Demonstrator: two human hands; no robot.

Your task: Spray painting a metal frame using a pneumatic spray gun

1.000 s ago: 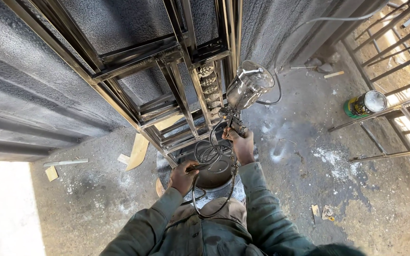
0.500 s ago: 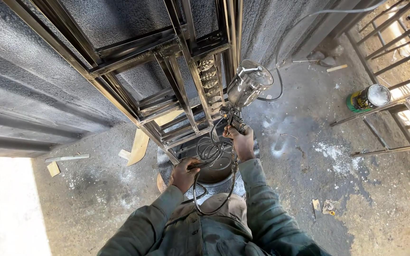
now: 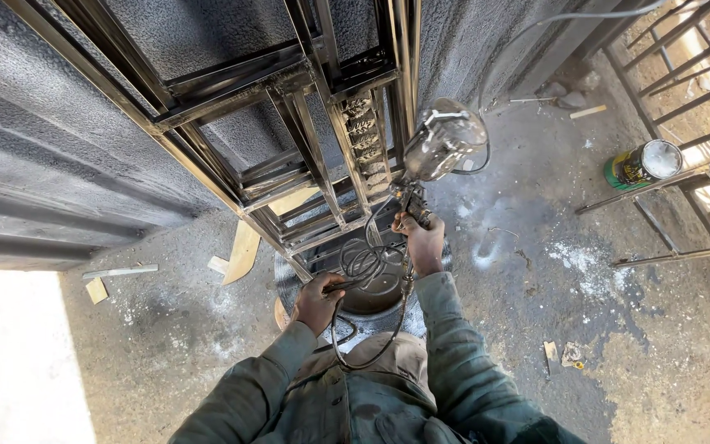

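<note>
Right hand (image 3: 423, 238) grips spray gun (image 3: 437, 148); left hand (image 3: 318, 302) holds hose (image 3: 363, 263), whose slack loops between them may snag the metal gate frame (image 3: 289, 90).

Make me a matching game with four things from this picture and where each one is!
Things:
1. silver spray gun with round metal cup
2. coiled black hose
3. green paint can with pale lid
4. flat pale wooden board

Places:
A. lying on the floor at the right, by the metal bars
B. held up in the right hand
C. on the floor under the black metal frame
D. gripped by the left hand

Pairs: 1-B, 2-D, 3-A, 4-C
</note>
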